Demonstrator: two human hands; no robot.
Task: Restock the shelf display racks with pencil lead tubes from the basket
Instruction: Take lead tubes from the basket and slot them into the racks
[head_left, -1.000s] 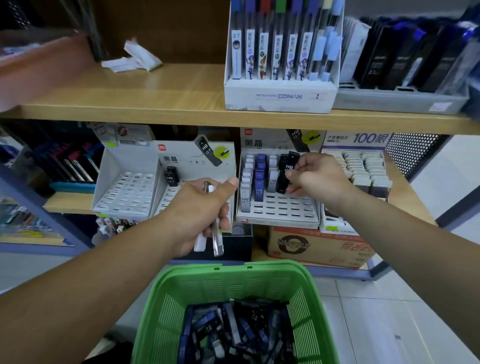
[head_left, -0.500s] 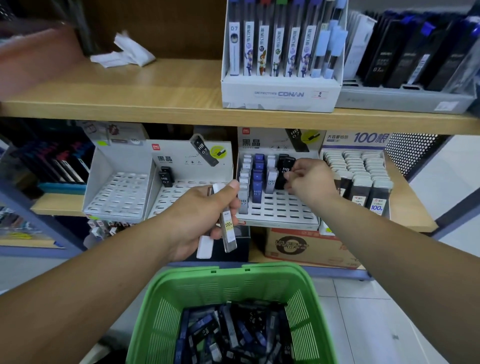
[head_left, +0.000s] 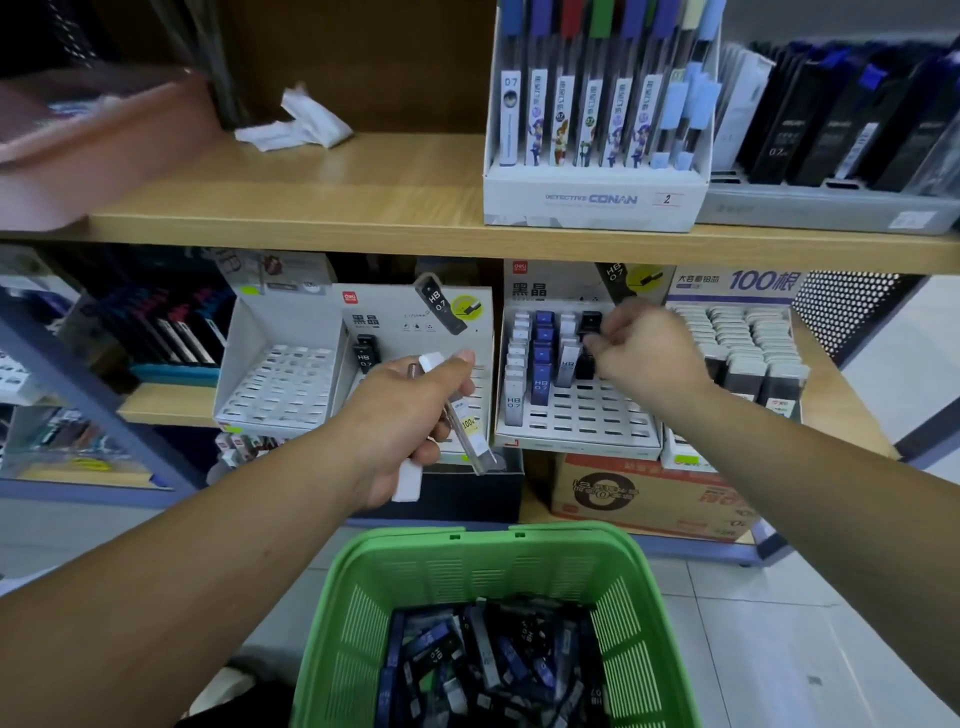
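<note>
- Left hand (head_left: 410, 415) grips clear lead tubes (head_left: 470, 431) (white caps, yellow label), steeply tilted, caps uppermost, above the basket (head_left: 467, 540).
- Right hand (head_left: 644, 353) pinches a black tube (head_left: 588, 322) standing in the rack (head_left: 576, 421).

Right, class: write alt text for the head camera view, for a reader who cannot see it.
A person's right hand reaches a black lead tube in a white slotted rack; the left hand grips clear tubes, with a green basket of more tubes below.

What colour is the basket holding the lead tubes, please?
The basket is green; head view shows it.
</note>
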